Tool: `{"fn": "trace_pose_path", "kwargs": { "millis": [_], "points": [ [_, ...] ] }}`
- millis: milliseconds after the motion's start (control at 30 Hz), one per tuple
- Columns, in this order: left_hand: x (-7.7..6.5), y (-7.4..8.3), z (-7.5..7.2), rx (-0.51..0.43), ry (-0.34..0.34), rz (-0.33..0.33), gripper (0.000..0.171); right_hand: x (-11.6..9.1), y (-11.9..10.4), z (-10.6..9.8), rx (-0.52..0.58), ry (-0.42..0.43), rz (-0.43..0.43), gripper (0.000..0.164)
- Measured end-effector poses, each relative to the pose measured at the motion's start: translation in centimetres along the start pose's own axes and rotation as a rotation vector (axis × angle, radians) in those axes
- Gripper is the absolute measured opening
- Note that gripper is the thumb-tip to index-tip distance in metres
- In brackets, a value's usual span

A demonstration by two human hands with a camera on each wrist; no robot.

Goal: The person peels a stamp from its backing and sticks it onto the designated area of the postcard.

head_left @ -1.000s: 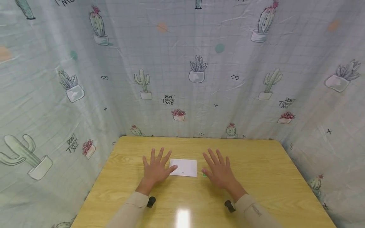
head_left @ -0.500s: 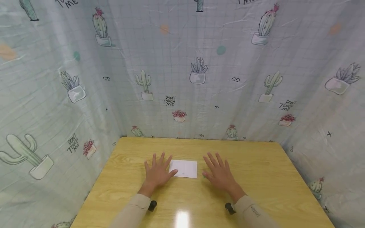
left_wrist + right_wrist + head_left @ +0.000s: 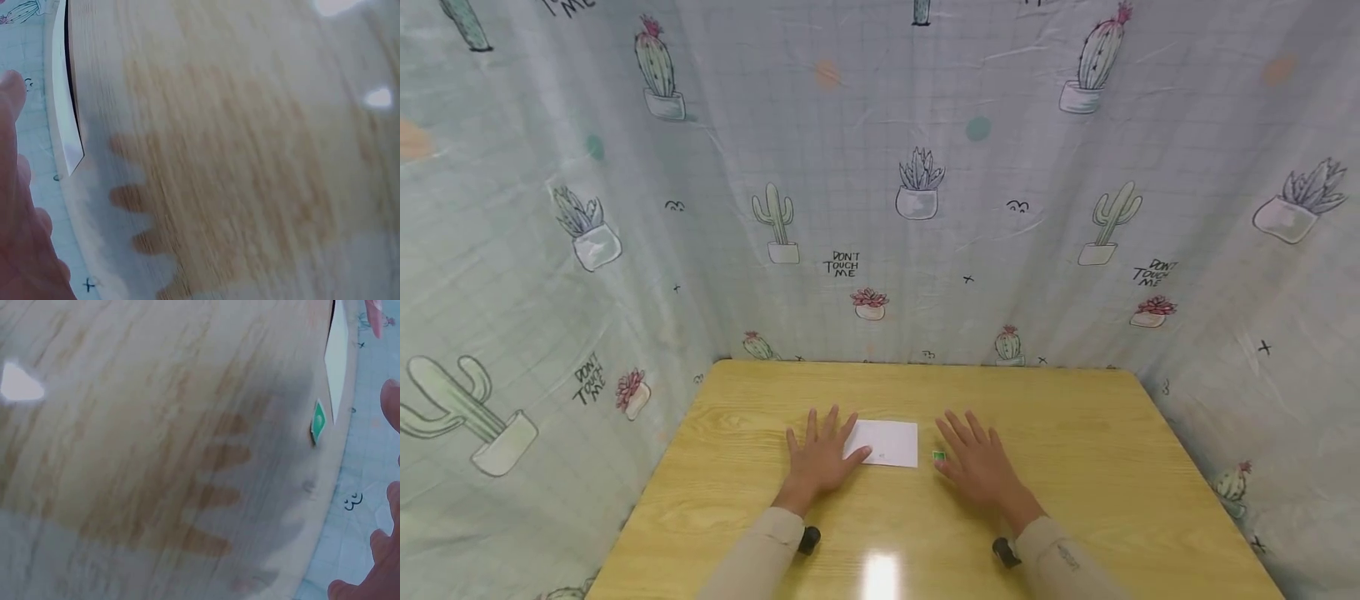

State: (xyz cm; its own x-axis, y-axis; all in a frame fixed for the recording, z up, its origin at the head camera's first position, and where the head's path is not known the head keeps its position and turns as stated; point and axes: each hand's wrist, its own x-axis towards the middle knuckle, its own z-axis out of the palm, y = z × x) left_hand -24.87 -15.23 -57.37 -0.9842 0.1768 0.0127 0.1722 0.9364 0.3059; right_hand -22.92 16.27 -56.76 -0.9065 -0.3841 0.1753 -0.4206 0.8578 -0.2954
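Note:
On the wooden table lies a white rectangular sheet [image 3: 889,442], perhaps paper or an envelope, with a tiny mark near its front edge. My left hand [image 3: 820,462] is at its left side, fingers spread, the thumb overlapping the sheet in the head view. Just right of the sheet sits a small green square with a pale border [image 3: 939,456]; it shows as a flat green piece [image 3: 319,422] in the right wrist view. Beside it my right hand [image 3: 983,468] has its fingers spread, thumb close to the green piece. Neither hand holds anything. Both wrist views show the hands raised above the tabletop.
The yellow wood-grain table [image 3: 1075,433] stands against a cactus-print curtain [image 3: 850,125] that hangs at the back and on both sides. A bright light reflection lies on the table's front middle. Each wrist carries a small black device [image 3: 808,540].
My left hand has moved slightly right and toward me, farther over the sheet's left edge. My right hand has drawn back a little, so more of the green piece shows.

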Motion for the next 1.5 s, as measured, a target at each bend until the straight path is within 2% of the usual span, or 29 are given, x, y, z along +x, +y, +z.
{"fn": "trace_pose_path", "kwargs": {
  "millis": [333,567,900,1233,1500],
  "points": [
    [0.2,-0.4,0.9,-0.011,-0.035,-0.009,0.075,-0.2,0.3,0.9,0.035,-0.062,0.021,0.068],
    [0.4,-0.7,1.4,-0.019,-0.090,-0.031,0.074,-0.1,0.8,1.6,0.071,-0.108,0.013,0.066],
    [0.4,-0.7,1.4,-0.015,-0.118,-0.002,0.065,-0.1,1.2,1.9,0.128,-0.124,0.010,0.062],
    [0.6,-1.1,1.7,0.014,-0.139,0.003,0.063,0.6,1.8,2.2,0.122,-0.110,0.019,0.051],
    [0.7,-0.7,1.3,0.009,-0.160,-0.003,0.063,1.2,0.7,2.3,0.116,-0.086,0.079,0.041]
  ]
}}
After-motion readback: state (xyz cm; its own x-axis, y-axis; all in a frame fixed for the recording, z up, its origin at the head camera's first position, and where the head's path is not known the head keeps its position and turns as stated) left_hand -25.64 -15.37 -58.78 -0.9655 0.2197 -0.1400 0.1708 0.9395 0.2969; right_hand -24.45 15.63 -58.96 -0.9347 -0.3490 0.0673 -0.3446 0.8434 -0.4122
